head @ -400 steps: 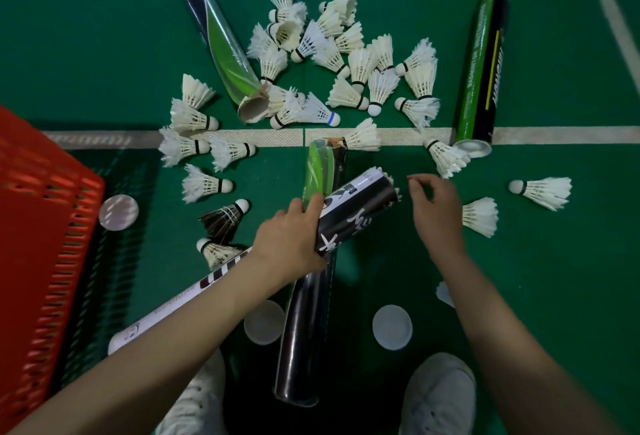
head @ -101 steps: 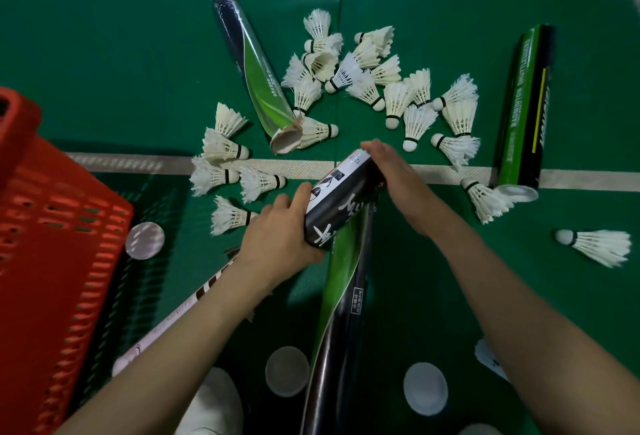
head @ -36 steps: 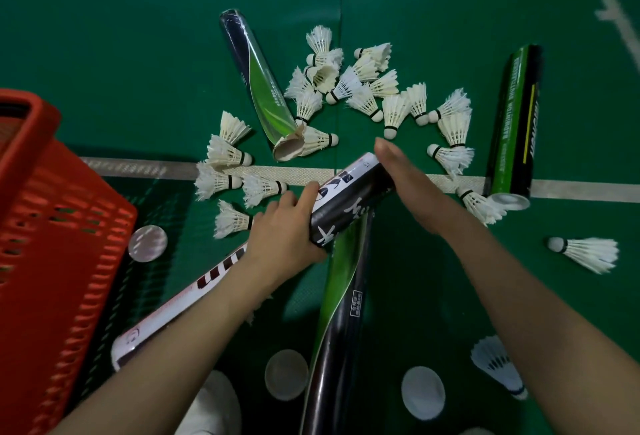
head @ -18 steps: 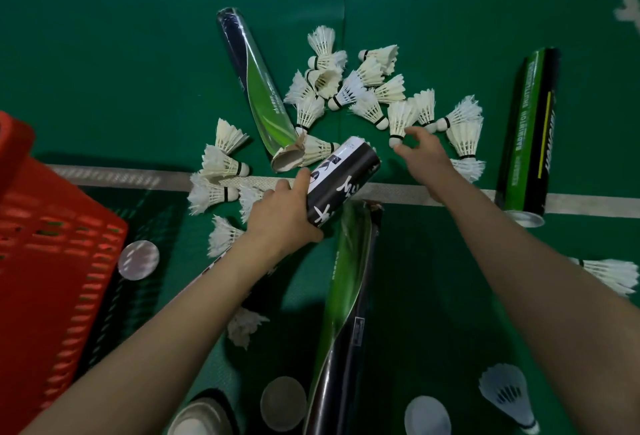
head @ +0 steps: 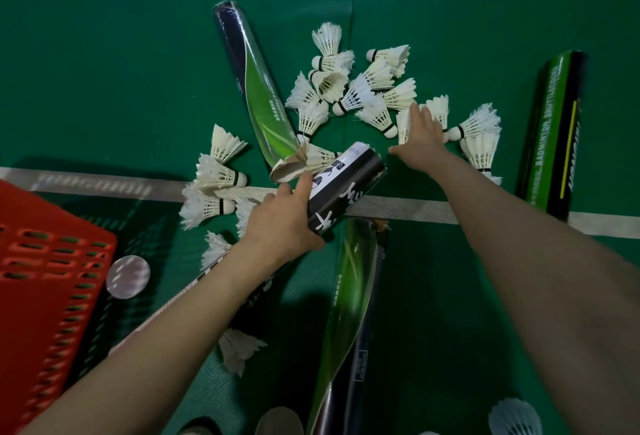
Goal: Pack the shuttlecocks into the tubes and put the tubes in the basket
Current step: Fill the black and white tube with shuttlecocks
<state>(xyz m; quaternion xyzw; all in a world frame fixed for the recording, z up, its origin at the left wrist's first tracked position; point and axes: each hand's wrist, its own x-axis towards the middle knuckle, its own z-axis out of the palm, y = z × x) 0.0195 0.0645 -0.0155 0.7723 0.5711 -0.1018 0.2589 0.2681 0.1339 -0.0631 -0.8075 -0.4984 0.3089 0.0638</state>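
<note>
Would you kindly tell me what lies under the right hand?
The right hand covers part of two shuttlecocks: white feathers show at either side of its fingers. Their corks are hidden beneath the hand.

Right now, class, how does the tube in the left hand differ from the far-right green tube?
The held tube is black and white; the far-right tube is green and black. The left hand grips the held tube; the far-right tube lies untouched on the floor. Both are cylinders.
</note>
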